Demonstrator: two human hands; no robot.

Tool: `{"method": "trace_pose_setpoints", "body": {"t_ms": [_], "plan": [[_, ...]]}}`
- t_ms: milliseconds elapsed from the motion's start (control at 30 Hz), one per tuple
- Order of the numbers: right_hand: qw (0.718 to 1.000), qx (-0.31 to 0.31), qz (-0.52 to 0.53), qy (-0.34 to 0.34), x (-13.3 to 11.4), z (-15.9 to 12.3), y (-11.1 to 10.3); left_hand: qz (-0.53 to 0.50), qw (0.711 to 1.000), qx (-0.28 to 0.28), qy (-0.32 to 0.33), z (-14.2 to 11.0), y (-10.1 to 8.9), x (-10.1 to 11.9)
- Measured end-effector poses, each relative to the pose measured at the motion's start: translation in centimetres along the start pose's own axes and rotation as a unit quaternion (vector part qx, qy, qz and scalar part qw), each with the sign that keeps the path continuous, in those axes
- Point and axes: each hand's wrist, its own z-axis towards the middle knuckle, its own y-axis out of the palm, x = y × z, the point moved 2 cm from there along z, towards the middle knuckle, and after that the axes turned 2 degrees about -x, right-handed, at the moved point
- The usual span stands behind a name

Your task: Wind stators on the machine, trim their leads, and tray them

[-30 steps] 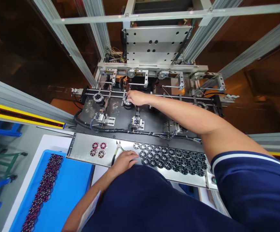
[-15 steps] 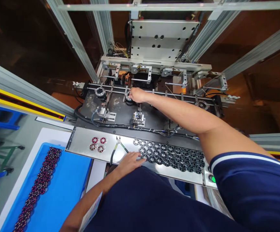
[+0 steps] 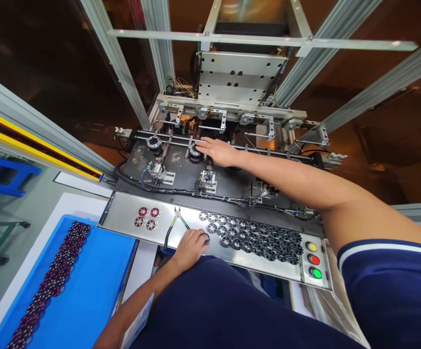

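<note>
My left hand (image 3: 191,248) is at the front edge of the metal shelf, its fingers closed on a black motor stator (image 3: 206,238). More black stators (image 3: 254,235) lie in rows to its right. My right hand (image 3: 218,151) reaches over the machine bed with its fingers stretched out. Its fingertips are at the right side of a round holder (image 3: 195,151); whether they touch it I cannot tell. A second round holder (image 3: 154,144) stands further left. Wire cutters (image 3: 177,218) with dark handles lie just beyond my left hand, near several stators (image 3: 147,217) with red and copper-coloured windings.
A blue tray (image 3: 94,276) at lower left bears a long band of wound stators (image 3: 56,274). Yellow, red and green buttons (image 3: 315,260) sit at the shelf's right end. Clamp arms (image 3: 214,118) and rods span the back. Cables (image 3: 181,190) run along the bed's front.
My left hand has taken a stator from the left end of the rows and drawn it slightly left. My right hand's fingers have opened out from the holder and shifted right.
</note>
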Motion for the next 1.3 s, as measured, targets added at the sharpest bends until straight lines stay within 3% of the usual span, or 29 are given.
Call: {"method": "trace_pose_setpoints", "body": {"t_ms": [133, 267, 367, 467, 533, 600, 700, 833, 900, 1000, 1133, 1200, 1300], "plan": [[1.000, -0.019, -0.005, 0.003, 0.1, -0.6, 0.3, -0.070, 0.993, 0.084, -0.044, -0.2, -3.6, 0.9], [1.000, 0.018, 0.004, -0.009, -1.0, 0.0, -1.4, -0.138, 0.975, 0.162, -0.072, 0.6, -9.4, 2.2], [0.995, 0.092, 0.018, -0.029, -4.2, -0.7, -4.1, -0.180, 0.960, 0.202, -0.070, 1.0, -13.6, 3.4], [0.979, 0.152, 0.072, -0.113, -10.2, -3.6, -6.5, -0.216, 0.948, 0.227, -0.052, 0.9, -16.4, 4.8], [0.934, 0.184, 0.194, -0.235, -14.7, -6.4, -7.5, -0.261, 0.936, 0.232, -0.033, 1.0, -17.2, 5.7], [0.903, 0.217, 0.244, -0.281, -18.4, -8.8, -7.5, -0.308, 0.923, 0.233, -0.013, 1.3, -17.3, 6.6], [0.890, 0.287, 0.260, -0.241, -21.3, -11.0, -6.7, -0.344, 0.910, 0.229, 0.014, 2.0, -16.5, 7.8], [0.881, 0.355, 0.269, -0.160, -21.6, -12.7, -5.8, -0.350, 0.905, 0.240, 0.016, 2.6, -15.1, 8.7], [0.883, 0.329, 0.299, -0.151, -21.1, -13.4, -6.1, -0.336, 0.911, 0.238, 0.011, 2.5, -14.7, 8.6], [0.880, 0.230, 0.386, -0.152, -20.1, -14.2, -7.1, -0.303, 0.930, 0.209, 0.014, 2.3, -14.7, 8.4], [0.868, 0.064, 0.468, -0.151, -18.7, -14.2, -8.1, -0.159, 0.971, 0.149, 0.095, 2.2, -15.0, 9.1], [0.861, -0.014, 0.481, -0.163, -18.4, -14.1, -7.9, -0.109, 0.977, 0.130, 0.130, 2.2, -14.9, 9.6], [0.856, -0.081, 0.463, -0.216, -18.7, -14.2, -7.4, -0.076, 0.981, 0.088, 0.156, 2.0, -14.4, 10.0]]}}
